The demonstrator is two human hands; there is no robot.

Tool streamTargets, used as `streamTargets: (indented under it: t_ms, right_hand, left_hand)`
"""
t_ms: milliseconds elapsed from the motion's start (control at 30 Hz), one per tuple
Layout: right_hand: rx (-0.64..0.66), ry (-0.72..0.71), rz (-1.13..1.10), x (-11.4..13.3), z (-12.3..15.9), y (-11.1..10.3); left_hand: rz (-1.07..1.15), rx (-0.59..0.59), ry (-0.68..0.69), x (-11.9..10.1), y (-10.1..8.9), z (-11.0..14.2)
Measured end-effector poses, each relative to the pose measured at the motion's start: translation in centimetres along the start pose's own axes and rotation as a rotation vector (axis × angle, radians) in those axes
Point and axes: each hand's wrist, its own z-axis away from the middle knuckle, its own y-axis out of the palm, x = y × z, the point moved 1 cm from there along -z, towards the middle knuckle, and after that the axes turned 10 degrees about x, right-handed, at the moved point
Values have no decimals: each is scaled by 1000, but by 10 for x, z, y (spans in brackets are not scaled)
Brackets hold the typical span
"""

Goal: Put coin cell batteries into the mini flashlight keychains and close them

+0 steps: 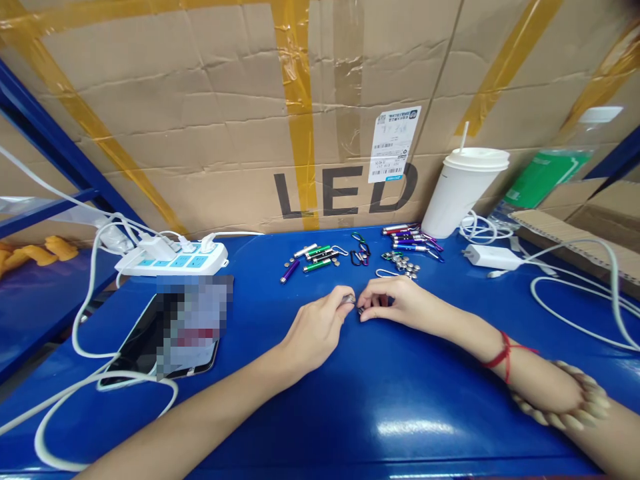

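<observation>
Far left on the blue desk (pixel 340 427): white power strip (pixel 200 262), white cables (pixel 75 331) looping toward the near edge. Tablet (pixel 137 343) lies nearer, screen partly pixelated. Left of centre, far side: loose group of mini penlights (pixel 317 266) in green, purple, black and silver. Left hand (pixel 317 327) is on the near side of that group; grip pinched, thumb and index on a small silvery part (pixel 349 300). Carabiner clips (pixel 361 257) lie beyond the hands; cardboard box (pixel 240 160) marked LED stands behind. Right hand (pixel 395 300) just right of the left one, fingertips apart from it: grip also pinched, on a small dark bit (pixel 361 311), mostly hidden, can't tell what. Beyond it: heaped button cells (pixel 409 268), then a second penlight group (pixel 411 246), red, purple, blue. Right: white lidded cup (pixel 463 193), white charger (pixel 493 257), green-labelled bottle (pixel 545 177).
</observation>
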Motion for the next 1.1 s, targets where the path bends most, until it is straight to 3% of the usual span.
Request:
streamTargets:
  t_ms: [667, 900, 1100]
  right_hand:
    - [65, -42, 223, 8, 3, -1]
    - [-45, -49, 265, 3, 3, 1]
    - [-331, 0, 34, 9, 1, -2]
  left_hand:
    - [46, 14, -39, 1, 2, -1]
    - [10, 16, -40, 0, 1, -1]
    - [-27, 7, -26, 2, 3, -1]
